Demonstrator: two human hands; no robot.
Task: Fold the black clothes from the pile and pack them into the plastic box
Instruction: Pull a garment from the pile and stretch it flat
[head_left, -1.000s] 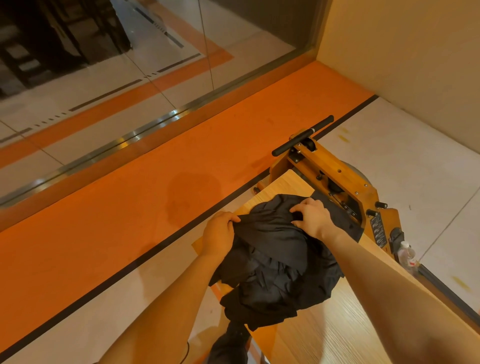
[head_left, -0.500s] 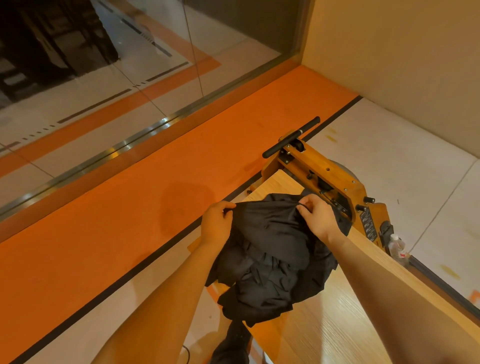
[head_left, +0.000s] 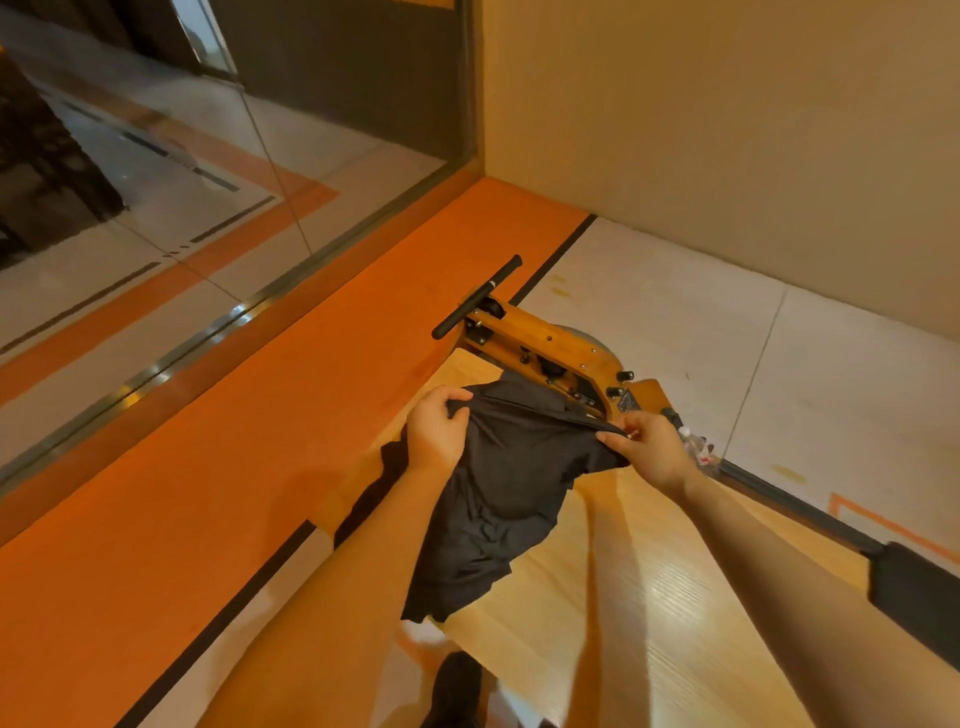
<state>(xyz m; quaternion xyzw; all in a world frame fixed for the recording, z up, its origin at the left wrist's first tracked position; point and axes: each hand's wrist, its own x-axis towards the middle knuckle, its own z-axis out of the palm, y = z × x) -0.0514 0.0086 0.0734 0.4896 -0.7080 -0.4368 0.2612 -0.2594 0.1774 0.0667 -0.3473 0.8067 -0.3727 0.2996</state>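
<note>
Left hand (head_left: 435, 429): fingers curled round the upper left edge of the black garment (head_left: 511, 483), thumb side toward the cloth. Right hand (head_left: 650, 448): thumb and fingertips pinching the upper right edge of the same garment, wrist to the right. Both hands apart, with the top edge of the cloth pulled into a line between them.

Black garment: held up by its top edge, lower part hanging in loose folds and wrinkles, bottom hem reaching the near left edge of the desk (head_left: 613, 597). Garment type not discernible. A dark strip of cloth (head_left: 371, 499) visible below the left forearm, partly hidden; link to the held garment not determinable.

Desk: light wood grain, glossy, running from the far corner behind the garment toward the lower right.

Beyond the desk: wooden machine (head_left: 550, 353) with a black bar handle (head_left: 477, 297) at its far end, standing on the floor, just behind the garment. Small clear bottle (head_left: 696, 447) just beside the right hand, on the far side. Black rail (head_left: 795, 506) along the right edge of the desk.

Floor: orange band (head_left: 234, 441) with a black border line, pale tiles to the right. Dark shoe (head_left: 457, 691) at the bottom edge.
</note>
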